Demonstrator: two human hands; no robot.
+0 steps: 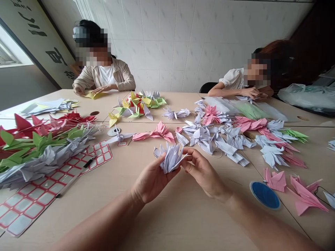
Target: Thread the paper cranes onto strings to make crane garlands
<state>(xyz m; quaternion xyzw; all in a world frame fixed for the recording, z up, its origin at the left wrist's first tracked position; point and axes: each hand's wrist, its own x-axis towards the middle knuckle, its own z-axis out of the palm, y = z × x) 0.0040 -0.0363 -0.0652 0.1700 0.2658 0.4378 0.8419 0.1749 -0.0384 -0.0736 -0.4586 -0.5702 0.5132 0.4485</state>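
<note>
Obscuring left fingers (173, 173): folded white paper (171, 158)

One camera, worn on the person's head, gives the only view. It looks forward and down across the desk (183, 216), close above its near edge, taking in both forearms from the near side, and reaches past the far edge to the tiled wall (162, 45). No second view shares the scene.

left hand (154, 177) cradles white folded-paper bundle (170, 158) | right hand (202, 170) pinches its right edge with fingers | pink folded paper (161, 132) just beyond on desk (167, 212) | blue disc (265, 195) near right forearm | two people (104, 73) (244, 82) seated across, hands on paper
</note>
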